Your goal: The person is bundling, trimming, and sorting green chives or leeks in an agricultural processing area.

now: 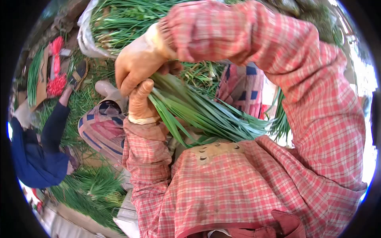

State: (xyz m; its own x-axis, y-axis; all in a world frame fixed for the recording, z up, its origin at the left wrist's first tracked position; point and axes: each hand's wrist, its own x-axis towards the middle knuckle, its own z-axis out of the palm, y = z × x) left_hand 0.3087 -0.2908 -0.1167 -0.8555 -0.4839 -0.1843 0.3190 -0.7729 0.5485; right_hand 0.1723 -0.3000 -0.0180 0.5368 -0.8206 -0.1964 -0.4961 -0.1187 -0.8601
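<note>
I hold a bunch of long green leaves, like chives or spring onions (206, 115), across my lap, its tips pointing right. My left hand (139, 104), in a tan glove, grips the bunch near its root end from below. My right hand (137, 65), also gloved, closes over the same end from above, just touching the left hand. Both sleeves are red plaid. The root ends are hidden inside my hands.
A white sack (85, 37) full of the same greens lies at the top. More greens are piled at the lower left (91, 190). A person in dark blue (39, 158) sits at the left, near a bundle of red ties (57, 83). My patterned trouser knee (101, 129) is below the hands.
</note>
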